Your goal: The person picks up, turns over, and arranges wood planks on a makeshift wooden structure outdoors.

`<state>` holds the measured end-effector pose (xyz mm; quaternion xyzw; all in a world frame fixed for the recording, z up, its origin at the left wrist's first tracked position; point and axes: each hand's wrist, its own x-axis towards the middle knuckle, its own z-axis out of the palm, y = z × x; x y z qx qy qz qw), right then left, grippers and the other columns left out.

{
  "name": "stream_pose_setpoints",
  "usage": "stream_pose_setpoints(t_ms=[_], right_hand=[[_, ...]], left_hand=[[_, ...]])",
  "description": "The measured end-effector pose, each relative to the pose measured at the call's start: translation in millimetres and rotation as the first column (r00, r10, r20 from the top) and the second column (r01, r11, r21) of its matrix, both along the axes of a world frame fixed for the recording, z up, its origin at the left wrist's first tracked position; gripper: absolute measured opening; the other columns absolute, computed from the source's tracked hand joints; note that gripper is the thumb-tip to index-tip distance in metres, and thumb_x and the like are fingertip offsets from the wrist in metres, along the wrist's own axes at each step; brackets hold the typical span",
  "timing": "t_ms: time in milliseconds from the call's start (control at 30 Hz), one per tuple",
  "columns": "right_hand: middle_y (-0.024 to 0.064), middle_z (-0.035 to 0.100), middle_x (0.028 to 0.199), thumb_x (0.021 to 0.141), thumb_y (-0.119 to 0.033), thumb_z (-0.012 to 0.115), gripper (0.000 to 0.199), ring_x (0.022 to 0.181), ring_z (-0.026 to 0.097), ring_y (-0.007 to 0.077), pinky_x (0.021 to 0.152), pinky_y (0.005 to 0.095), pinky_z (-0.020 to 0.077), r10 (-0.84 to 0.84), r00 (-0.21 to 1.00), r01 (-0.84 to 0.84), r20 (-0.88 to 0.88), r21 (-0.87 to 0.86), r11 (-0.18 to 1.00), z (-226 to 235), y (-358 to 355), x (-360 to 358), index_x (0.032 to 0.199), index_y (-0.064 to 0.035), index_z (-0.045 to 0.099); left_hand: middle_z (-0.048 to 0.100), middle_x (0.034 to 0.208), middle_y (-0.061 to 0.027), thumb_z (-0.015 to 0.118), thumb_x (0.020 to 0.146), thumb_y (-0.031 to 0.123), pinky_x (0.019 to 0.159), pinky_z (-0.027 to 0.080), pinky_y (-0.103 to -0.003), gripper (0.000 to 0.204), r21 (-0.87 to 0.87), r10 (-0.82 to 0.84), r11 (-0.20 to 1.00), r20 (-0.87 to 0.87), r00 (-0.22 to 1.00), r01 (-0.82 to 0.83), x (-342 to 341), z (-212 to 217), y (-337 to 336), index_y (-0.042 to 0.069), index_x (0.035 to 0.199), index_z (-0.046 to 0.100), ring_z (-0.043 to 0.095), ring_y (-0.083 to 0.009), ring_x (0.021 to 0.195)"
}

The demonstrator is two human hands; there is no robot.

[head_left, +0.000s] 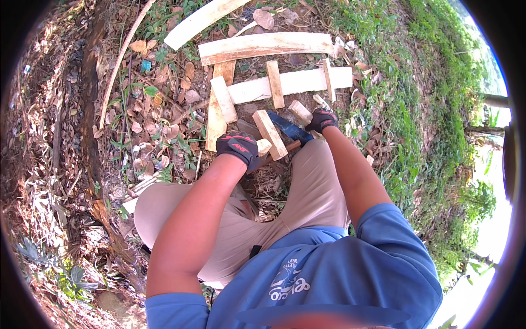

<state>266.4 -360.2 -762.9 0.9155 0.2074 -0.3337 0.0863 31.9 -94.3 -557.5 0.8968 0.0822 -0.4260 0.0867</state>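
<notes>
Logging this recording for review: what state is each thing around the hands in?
Left hand: gloved, fingers partly hidden
Right hand: gloved, at a short wood block
Middle wood piece: aslant between the hands
Dark blue flat piece: aslant, partly hidden
White board: lying down, three wood pieces across it
Uppermost board: lying down, one end out of view

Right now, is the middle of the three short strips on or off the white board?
On: the middle strip lies across the white board, both ends past its edges.
</notes>
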Motion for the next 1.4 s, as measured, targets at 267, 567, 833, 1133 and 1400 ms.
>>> stream_pose_setpoints(t_ms=[267,567,833,1133,1400], right_hand=[[0.0139,0.084,0.133,0.074,-0.063,0.099,0.074,0.126,0.079,0.0354,0.109,0.05,0.0625,0.026,1.0,-0.026,0.003,0.008,1.0,-5.2,-2.0,1.9,0.129,-0.0158,0.088],[0.0101,0.084,0.136,0.077,-0.06,0.098,0.072,0.127,0.08,0.0319,0.109,0.0513,0.0633,0.022,0.999,-0.025,-0.037,-0.06,0.998,-0.7,1.9,1.5,0.137,-0.0237,0.085],[0.0086,0.084,0.136,0.075,-0.059,0.097,0.073,0.127,0.079,0.0329,0.108,0.0523,0.0637,0.013,0.999,-0.015,-0.037,-0.044,0.999,3.1,1.0,-0.8,0.14,-0.0275,0.084],[0.0147,0.084,0.129,0.074,-0.063,0.097,0.07,0.12,0.081,0.0358,0.104,0.0518,0.0638,0.01,1.0,-0.009,-0.02,0.03,1.0,1.4,-2.6,-1.3,0.124,-0.0148,0.088],[0.0103,0.085,0.132,0.076,-0.059,0.096,0.07,0.124,0.08,0.0342,0.107,0.0512,0.0644,0.02,1.0,-0.02,-0.019,0.01,1.0,-1.5,-2.9,-0.6,0.136,-0.0251,0.085]], left_hand=[[0.078,0.149,-0.0114,0.066,0.103,0.035,0.108,0.062,-0.053,0.047,0.009,0.011,1.0,0.007,1.0,-0.011,0.8,1.9,-1.2,0.014,0.143,0.081,0.077,-0.0307,0.136],[0.079,0.147,-0.0107,0.065,0.104,0.034,0.106,0.062,-0.053,0.045,0.005,0.01,1.0,0.006,1.0,-0.01,2.0,3.2,-1.2,0.014,0.141,0.081,0.078,-0.0311,0.134],[0.081,0.142,-0.0111,0.069,0.101,0.037,0.105,0.064,-0.051,0.045,0.032,-0.016,0.999,0.033,0.999,0.015,-0.9,-1.9,-2.9,0.015,0.138,0.082,0.078,-0.0314,0.132],[0.08,0.143,-0.011,0.07,0.1,0.04,0.106,0.063,-0.051,0.048,0.017,-0.012,1.0,0.017,1.0,0.011,0.6,2.4,-3.3,0.015,0.138,0.082,0.078,-0.0316,0.132],[0.081,0.144,-0.0125,0.07,0.098,0.037,0.107,0.063,-0.049,0.048,0.007,0.012,1.0,-0.035,0.999,-0.012,4.6,5.4,-4.4,0.014,0.138,0.083,0.077,-0.0329,0.134]])
